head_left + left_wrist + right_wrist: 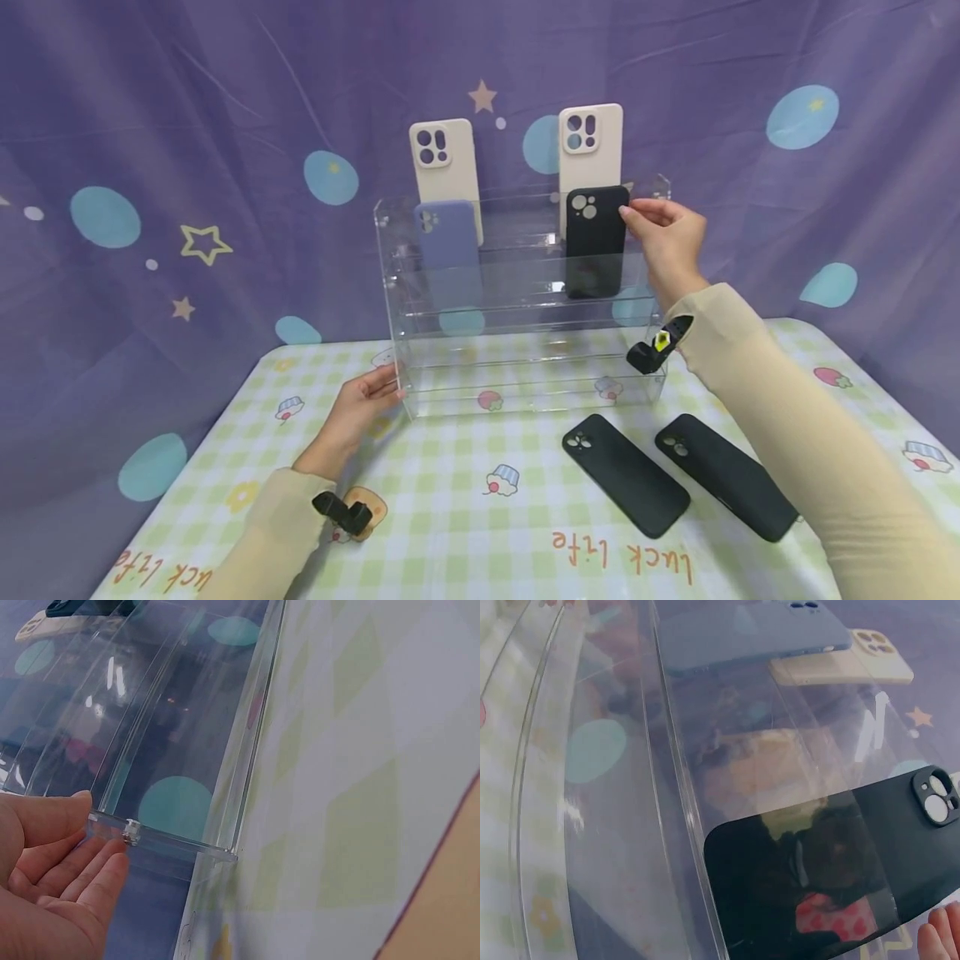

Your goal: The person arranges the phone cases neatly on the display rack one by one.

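Observation:
A clear acrylic stepped rack (517, 337) stands on the table. My right hand (670, 242) pinches the upper right edge of a black phone case (596, 250), thumb in front. That case stands upright in the rack's right side, its lower part behind a clear shelf front. In the right wrist view, fingertips (939, 934) show at the edge of the black case (817, 877). My left hand (363, 408) is at the rack's lower left side, fingers loosely extended. Seen from the left wrist, the thumb (56, 817) lies right at the edge of the clear side panel (172, 844).
Two white phone cases (452, 171) (600, 162) stand on the top tier, left and right. A purple case (450, 250) stands below the left one. Two more black cases (628, 479) (727, 479) lie on the checked tablecloth (442, 533) at the front right. A purple curtain (225, 108) hangs behind.

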`<state>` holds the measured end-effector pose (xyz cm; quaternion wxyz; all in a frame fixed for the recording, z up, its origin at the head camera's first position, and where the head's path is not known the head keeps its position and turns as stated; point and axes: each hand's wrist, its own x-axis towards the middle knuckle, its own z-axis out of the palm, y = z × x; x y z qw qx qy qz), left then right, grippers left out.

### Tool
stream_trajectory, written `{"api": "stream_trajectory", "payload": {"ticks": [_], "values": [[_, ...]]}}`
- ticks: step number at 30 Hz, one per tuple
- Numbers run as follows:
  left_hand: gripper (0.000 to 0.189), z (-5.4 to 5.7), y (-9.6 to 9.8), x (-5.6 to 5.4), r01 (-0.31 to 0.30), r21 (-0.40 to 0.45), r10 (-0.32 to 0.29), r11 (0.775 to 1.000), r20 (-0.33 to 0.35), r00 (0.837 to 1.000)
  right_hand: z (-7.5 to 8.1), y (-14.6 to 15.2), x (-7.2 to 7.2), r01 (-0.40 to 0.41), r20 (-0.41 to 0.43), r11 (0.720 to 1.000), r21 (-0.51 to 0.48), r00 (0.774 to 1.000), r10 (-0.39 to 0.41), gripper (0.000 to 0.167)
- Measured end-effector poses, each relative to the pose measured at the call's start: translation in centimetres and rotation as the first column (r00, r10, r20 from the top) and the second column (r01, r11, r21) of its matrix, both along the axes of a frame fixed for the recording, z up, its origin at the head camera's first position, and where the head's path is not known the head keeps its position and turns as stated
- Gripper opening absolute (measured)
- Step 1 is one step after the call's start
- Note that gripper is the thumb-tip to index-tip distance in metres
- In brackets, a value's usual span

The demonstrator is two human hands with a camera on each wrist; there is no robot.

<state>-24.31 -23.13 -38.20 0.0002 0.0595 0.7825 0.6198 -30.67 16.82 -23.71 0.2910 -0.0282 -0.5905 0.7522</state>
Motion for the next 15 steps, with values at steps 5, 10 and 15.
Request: {"api": "stream_trajectory", "payload": {"ticks": [5, 10, 15], "values": [[0.049, 0.0, 0.1, 0.1, -0.004, 0.007, 0.004, 1.000, 0.006, 1.000, -0.2, 0.7, 1.4, -0.034, -0.021, 0.998, 0.053, 0.999, 0.036, 0.020], [0.049, -0.1, 0.1, 0.1, 0.001, 0.011, -0.001, 1.000, -0.001, 1.000, -1.4, 2.1, 3.8, -0.089, 0.026, 0.950, 0.298, 0.996, 0.086, 0.028], [0.049, -0.2, 0.1, -0.1, -0.002, 0.012, 0.002, 1.000, 0.000, 1.000, -4.6, 4.3, 6.2, -0.242, 0.188, 0.754, 0.610, 0.969, 0.159, 0.040]]}}
